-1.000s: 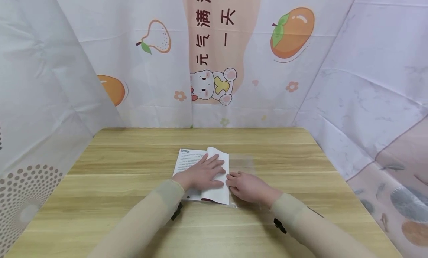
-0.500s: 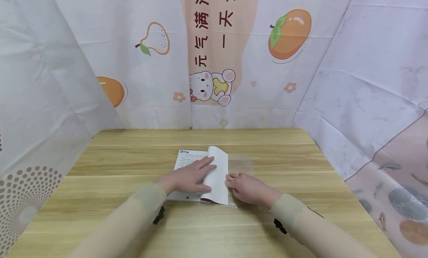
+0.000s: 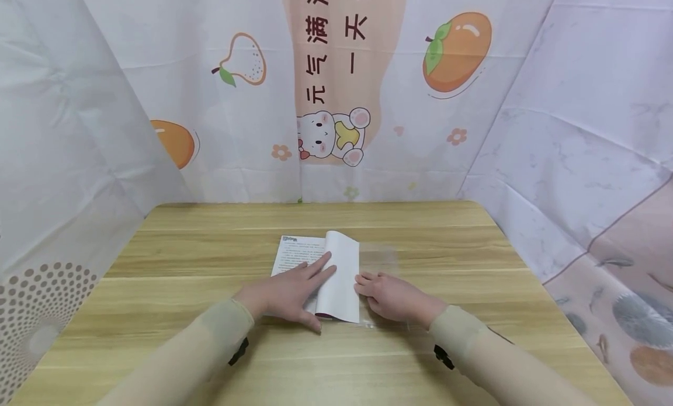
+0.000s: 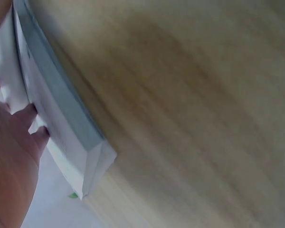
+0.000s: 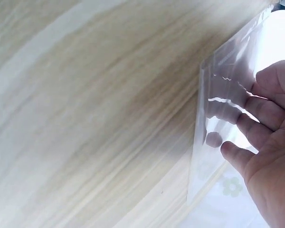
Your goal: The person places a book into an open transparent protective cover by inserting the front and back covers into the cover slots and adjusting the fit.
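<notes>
A book [image 3: 302, 251] with a printed left page lies opened on the table. Its right part is a plain white leaf [image 3: 342, 277], bulging up near the middle. My left hand [image 3: 289, 292] rests across the printed page, fingers spread and their tips on the white leaf; the thumb reaches past the book's near edge. The left wrist view shows the book's thick page block [image 4: 61, 104] under those fingers. My right hand [image 3: 394, 295] presses on a clear plastic cover [image 5: 216, 114] sticking out right of the leaf, its fingertips at the leaf's edge.
A wooden table [image 3: 210, 231] carries the book near its middle. White printed curtains [image 3: 242, 125] hang behind the far edge and along both sides.
My left hand has slid leftward off the white leaf's middle, its thumb coming down over the book's near edge. The right hand stays nearly where it was.
</notes>
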Action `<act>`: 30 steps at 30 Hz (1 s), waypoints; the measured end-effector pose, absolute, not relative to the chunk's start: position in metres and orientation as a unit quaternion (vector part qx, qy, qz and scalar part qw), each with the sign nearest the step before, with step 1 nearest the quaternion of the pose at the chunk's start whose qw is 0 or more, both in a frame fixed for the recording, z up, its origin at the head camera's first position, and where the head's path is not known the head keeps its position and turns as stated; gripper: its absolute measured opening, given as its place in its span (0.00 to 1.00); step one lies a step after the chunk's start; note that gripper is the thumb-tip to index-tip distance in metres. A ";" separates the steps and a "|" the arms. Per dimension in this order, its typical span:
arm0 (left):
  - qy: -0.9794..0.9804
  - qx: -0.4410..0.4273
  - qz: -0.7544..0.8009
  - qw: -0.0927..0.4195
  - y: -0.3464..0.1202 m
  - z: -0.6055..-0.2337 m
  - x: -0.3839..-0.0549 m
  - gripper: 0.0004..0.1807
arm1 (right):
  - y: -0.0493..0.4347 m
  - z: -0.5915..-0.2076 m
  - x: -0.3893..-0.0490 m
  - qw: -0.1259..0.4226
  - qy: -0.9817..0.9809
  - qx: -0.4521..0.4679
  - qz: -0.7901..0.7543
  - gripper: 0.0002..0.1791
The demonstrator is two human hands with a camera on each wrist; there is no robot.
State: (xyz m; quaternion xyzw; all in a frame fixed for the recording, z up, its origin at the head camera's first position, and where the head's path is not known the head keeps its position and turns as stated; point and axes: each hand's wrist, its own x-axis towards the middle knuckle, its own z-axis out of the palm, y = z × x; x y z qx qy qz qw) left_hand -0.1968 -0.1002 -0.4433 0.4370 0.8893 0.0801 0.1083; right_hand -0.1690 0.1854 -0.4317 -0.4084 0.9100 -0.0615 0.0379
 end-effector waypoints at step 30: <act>0.896 0.441 0.034 0.046 -0.095 -0.444 -0.188 0.53 | 0.214 -0.439 -0.163 0.010 0.931 -0.354 -0.089 0.38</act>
